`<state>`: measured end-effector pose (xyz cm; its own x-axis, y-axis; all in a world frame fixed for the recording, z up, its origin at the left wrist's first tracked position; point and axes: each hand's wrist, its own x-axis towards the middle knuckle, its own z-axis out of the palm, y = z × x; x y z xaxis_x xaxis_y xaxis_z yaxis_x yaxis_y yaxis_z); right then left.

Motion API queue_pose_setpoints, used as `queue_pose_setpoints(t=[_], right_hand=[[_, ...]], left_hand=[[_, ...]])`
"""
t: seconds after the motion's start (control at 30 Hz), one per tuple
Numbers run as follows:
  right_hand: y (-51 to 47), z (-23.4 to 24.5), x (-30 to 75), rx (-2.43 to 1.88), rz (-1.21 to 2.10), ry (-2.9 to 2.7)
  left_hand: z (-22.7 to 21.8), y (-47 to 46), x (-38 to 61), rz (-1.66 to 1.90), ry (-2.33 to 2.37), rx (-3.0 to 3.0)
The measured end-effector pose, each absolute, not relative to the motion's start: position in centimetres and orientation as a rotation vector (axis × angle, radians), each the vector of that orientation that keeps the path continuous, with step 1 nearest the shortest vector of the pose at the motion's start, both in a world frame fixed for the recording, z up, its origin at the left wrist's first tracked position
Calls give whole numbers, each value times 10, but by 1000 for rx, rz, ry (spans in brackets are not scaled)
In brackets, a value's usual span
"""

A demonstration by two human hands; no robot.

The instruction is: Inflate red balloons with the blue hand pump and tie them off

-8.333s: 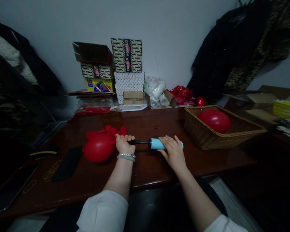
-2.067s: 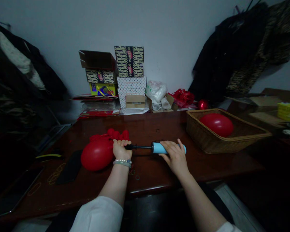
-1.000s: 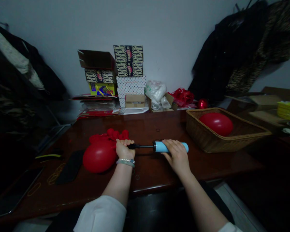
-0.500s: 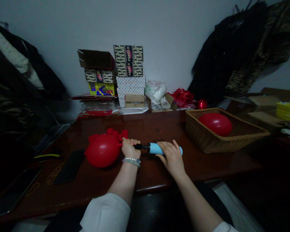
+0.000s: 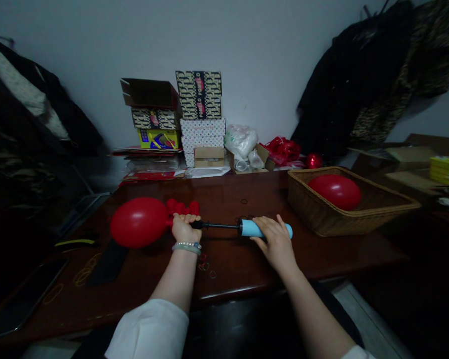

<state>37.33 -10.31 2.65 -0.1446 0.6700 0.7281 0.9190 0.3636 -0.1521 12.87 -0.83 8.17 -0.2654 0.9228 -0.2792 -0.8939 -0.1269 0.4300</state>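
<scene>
My left hand (image 5: 183, 228) is closed round the neck of a red balloon (image 5: 139, 222) and the black tip of a hand pump, holding them together above the dark wooden table (image 5: 224, 259). The balloon is round and full, sticking out to the left. My right hand (image 5: 276, 242) grips the light blue pump barrel (image 5: 251, 228), pulled out to the right so the thin black rod (image 5: 219, 226) shows between my hands. A heap of flat red balloons (image 5: 182, 206) lies just behind my left hand.
A wicker basket (image 5: 310, 214) at the right holds one inflated red balloon (image 5: 335, 191). Stacked boxes (image 5: 198, 114), bags and red wrappings line the back wall. A dark flat object (image 5: 105, 259) and rubber bands (image 5: 205, 267) lie on the table, with coats hanging either side.
The right hand drew the pump barrel out to the right after pushing it in half a second ago. The balloon has grown fuller and now sits further left and higher.
</scene>
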Motion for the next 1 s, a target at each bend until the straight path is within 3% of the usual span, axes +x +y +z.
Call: queue_pose_setpoints(t=[0.47,1.0], right_hand=[[-107,22,339,-1382,-355,-1839],[-106,29,376,-1412,-441,-1860]], left_hand=[[74,-22,189,1685,626,164],[85,3,121,1709,601,157]])
